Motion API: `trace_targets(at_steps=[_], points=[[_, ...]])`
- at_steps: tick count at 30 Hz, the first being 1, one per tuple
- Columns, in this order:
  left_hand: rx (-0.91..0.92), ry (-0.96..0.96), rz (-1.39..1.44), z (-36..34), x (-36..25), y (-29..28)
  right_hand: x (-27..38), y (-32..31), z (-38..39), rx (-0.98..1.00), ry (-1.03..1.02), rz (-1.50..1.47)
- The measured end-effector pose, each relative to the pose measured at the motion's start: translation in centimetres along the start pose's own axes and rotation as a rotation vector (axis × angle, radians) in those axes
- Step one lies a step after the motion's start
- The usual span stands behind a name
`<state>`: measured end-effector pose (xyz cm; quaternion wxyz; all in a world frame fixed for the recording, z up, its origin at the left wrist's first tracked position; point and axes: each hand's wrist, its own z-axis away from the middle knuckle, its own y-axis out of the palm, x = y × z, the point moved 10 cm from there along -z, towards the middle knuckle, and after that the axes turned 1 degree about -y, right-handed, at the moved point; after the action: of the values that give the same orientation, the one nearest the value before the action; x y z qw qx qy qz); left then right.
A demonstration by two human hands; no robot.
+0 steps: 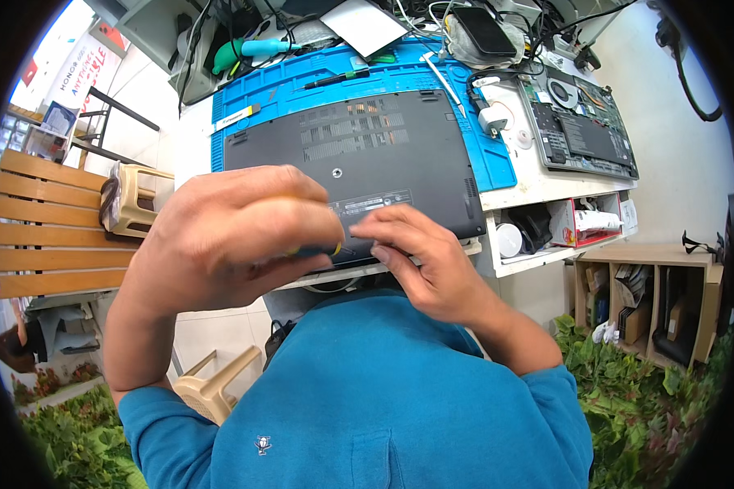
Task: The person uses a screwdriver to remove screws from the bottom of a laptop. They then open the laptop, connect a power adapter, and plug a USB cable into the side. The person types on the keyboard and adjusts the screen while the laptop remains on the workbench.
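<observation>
A dark grey laptop (277,143) lies bottom side up in front of me, its vents and label facing upward. Over its near left part, my left hand (249,224) is closed around a small screwdriver (322,248) with a dark and yellow handle. Motion smears this hand a little, and the fingers cover most of the tool. Beside the screwdriver's tip, my right hand (420,257) has its fingers bent together at the laptop's near edge. Whatever lies between those fingertips is too small or hidden to name.
Beneath the laptop is a blue work mat (497,167). An opened laptop (579,122) sits at the right, near a white charger (493,120). At the back are a phone (483,31), a pen-like tool (334,79), a white sheet (363,27) and cables.
</observation>
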<state>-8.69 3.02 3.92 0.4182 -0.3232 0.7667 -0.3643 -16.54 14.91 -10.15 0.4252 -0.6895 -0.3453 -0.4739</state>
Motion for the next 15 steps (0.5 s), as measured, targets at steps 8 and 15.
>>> trace_targets(at_steps=[8, 15], points=[[0.165, -0.013, -0.163, -2.4, -2.4, 0.1, 2.2, 0.7, -2.5, 0.041, -0.373, 0.172], [0.206, -0.018, -0.21, -3.0, -3.3, 0.6, 1.6, 1.1, -2.1, -0.109, -0.355, 0.098]])
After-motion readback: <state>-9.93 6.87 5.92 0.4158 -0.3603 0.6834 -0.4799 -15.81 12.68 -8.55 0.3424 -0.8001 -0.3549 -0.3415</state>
